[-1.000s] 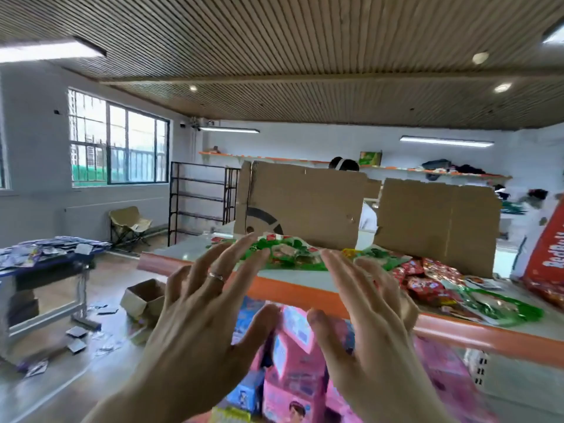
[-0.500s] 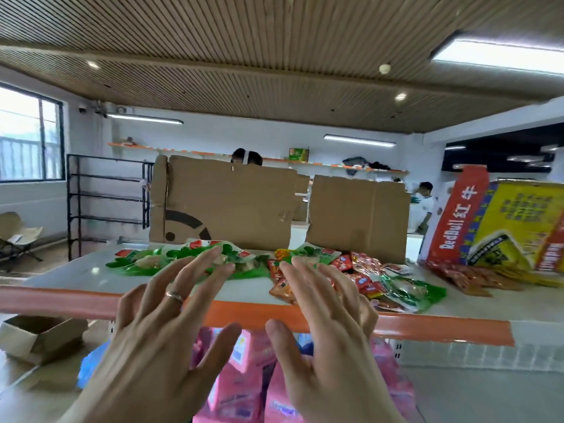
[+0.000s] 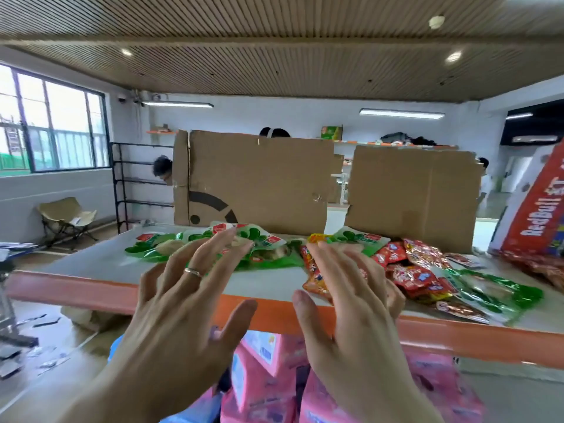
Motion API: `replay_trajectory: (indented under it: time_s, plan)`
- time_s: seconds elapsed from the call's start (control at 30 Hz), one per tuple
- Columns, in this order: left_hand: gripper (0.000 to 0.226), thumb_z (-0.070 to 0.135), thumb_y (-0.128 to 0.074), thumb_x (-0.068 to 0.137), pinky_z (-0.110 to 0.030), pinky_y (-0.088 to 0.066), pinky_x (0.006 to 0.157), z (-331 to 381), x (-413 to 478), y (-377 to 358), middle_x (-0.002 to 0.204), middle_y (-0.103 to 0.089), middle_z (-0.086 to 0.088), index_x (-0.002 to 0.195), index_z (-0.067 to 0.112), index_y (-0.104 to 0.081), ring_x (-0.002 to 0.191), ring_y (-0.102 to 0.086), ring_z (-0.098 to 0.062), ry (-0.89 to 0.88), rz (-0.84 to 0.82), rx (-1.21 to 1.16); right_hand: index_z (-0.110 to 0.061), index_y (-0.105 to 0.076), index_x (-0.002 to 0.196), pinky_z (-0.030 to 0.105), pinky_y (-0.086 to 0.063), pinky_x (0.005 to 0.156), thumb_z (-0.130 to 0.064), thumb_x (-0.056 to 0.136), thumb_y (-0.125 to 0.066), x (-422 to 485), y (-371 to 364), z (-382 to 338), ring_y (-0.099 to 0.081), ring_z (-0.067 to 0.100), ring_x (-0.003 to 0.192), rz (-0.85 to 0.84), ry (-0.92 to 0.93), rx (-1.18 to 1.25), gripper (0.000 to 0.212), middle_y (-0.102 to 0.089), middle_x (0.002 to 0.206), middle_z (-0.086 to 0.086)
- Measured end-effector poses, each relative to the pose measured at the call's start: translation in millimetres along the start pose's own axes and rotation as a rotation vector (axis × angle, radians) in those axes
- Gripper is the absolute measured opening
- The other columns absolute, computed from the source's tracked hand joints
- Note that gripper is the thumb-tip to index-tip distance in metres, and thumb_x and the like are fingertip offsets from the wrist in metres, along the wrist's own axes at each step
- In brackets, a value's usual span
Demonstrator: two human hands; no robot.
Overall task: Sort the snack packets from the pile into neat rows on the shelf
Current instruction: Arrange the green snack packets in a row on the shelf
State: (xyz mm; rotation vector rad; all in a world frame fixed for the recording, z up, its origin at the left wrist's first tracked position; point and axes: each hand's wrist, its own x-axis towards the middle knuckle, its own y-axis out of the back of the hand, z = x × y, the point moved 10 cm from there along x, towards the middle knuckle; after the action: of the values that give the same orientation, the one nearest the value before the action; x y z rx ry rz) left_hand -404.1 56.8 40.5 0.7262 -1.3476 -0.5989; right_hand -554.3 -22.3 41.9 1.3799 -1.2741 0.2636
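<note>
The left hand (image 3: 171, 315) and right hand (image 3: 351, 306) hover before the orange-edged shelf (image 3: 91, 267), fingers (image 3: 193, 264) spread, holding nothing. Green snack packets (image 3: 259, 254) and red snack packets (image 3: 418, 276) lie heaped on it; pink cartons (image 3: 265, 392) sit beneath.

Both hands were raised side by side, backs toward the camera.
The left hand (image 3: 180, 315) had its fingers (image 3: 213, 248) spread and straight, a ring on one; the right hand (image 3: 351, 315) was likewise spread, thumbs angled inward, neither holding anything.
</note>
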Motion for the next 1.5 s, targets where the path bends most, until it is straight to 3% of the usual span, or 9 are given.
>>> replay_trajectory:
  time_s: [0.3, 0.57, 0.77, 0.87, 0.97, 1.1, 1.23, 1.33, 1.5]
  plan:
    - [0.058, 0.058, -0.035, 0.093, -0.046, -0.031, 0.106, -52, -7, 1, 0.158, -0.026, 0.016, 0.146, 0.037, -0.033, 0.144, -0.028, -0.016, 0.093, 0.09, -0.026, -0.033, -0.042, 0.142, 0.048, -0.021, 0.105, -0.056, 0.093, -0.037, 23, -48, -20, -0.03, 0.014, 0.139, -0.053, 0.033, 0.017, 0.054, -0.044, 0.144, -0.017]
    - [0.06, 0.061, -0.031, 0.093, -0.048, -0.03, 0.11, -114, -8, -1, 0.158, -0.027, 0.014, 0.146, 0.033, -0.038, 0.145, -0.025, -0.013, 0.106, 0.05, 0.012, -0.036, -0.043, 0.138, 0.056, -0.025, 0.107, -0.058, 0.091, -0.035, 40, -93, -51, -0.029, 0.012, 0.139, -0.102, 0.027, 0.034, 0.052, -0.045, 0.139, -0.02]
    - [0.059, 0.06, -0.031, 0.092, -0.043, -0.025, 0.108, -175, -5, 18, 0.154, -0.033, 0.015, 0.143, 0.032, -0.04, 0.142, -0.029, -0.013, 0.117, 0.062, 0.03, -0.034, -0.05, 0.133, 0.029, -0.01, 0.1, -0.058, 0.089, -0.035, 56, -129, -92, -0.029, 0.009, 0.138, -0.111, 0.056, -0.005, 0.052, -0.045, 0.14, -0.022]
    - [0.059, 0.061, -0.029, 0.092, -0.044, -0.026, 0.108, -203, -4, 17, 0.153, -0.035, 0.015, 0.142, 0.032, -0.041, 0.141, -0.03, -0.012, 0.133, 0.054, 0.012, -0.034, -0.053, 0.13, 0.039, -0.018, 0.105, -0.056, 0.088, -0.037, 69, -157, -113, -0.031, 0.009, 0.136, -0.162, 0.08, -0.031, 0.05, -0.048, 0.138, -0.021]
    - [0.056, 0.061, -0.03, 0.092, -0.045, -0.028, 0.107, -230, -3, 12, 0.149, -0.04, 0.014, 0.135, 0.03, -0.047, 0.139, -0.033, -0.011, 0.137, 0.063, 0.001, -0.034, -0.055, 0.129, 0.043, -0.025, 0.108, -0.042, 0.092, -0.052, 87, -196, -133, -0.033, 0.006, 0.131, -0.287, 0.146, -0.067, 0.038, -0.051, 0.134, -0.02]
    - [0.042, 0.055, -0.034, 0.092, -0.041, -0.034, 0.101, -268, 17, 8, 0.127, -0.058, 0.016, 0.117, 0.03, -0.056, 0.119, -0.053, -0.01, 0.106, 0.099, -0.05, -0.03, -0.062, 0.121, 0.037, -0.037, 0.104, -0.037, 0.094, -0.058, 110, -238, -149, -0.043, 0.008, 0.117, -0.421, 0.206, -0.149, 0.028, -0.058, 0.121, -0.012]
    - [0.031, 0.048, -0.04, 0.097, -0.038, -0.041, 0.098, -318, 56, -4, 0.1, -0.069, 0.014, 0.106, 0.026, -0.06, 0.089, -0.065, -0.012, 0.148, 0.055, -0.063, -0.03, -0.06, 0.117, 0.024, -0.039, 0.082, -0.048, 0.095, -0.052, 125, -278, -161, -0.048, 0.008, 0.104, -0.591, 0.26, -0.247, 0.03, -0.055, 0.115, -0.008]
    - [0.04, 0.054, -0.038, 0.097, -0.042, -0.034, 0.104, -342, 60, -33, 0.106, -0.068, 0.009, 0.125, 0.027, -0.047, 0.101, -0.062, -0.014, 0.264, -0.088, -0.016, -0.034, -0.052, 0.125, 0.02, -0.042, 0.083, -0.052, 0.096, -0.048, 131, -294, -155, -0.045, 0.004, 0.101, -0.627, 0.22, -0.268, 0.034, -0.05, 0.119, -0.012]
    - [0.047, 0.054, -0.037, 0.097, -0.047, -0.025, 0.109, -330, 61, -59, 0.122, -0.064, 0.004, 0.139, 0.033, -0.038, 0.12, -0.051, -0.019, 0.124, -0.247, -0.003, -0.044, -0.038, 0.139, 0.019, -0.048, 0.09, -0.055, 0.097, -0.043, 131, -300, -150, -0.048, 0.001, 0.114, -0.582, 0.206, -0.273, 0.044, -0.043, 0.135, -0.02]
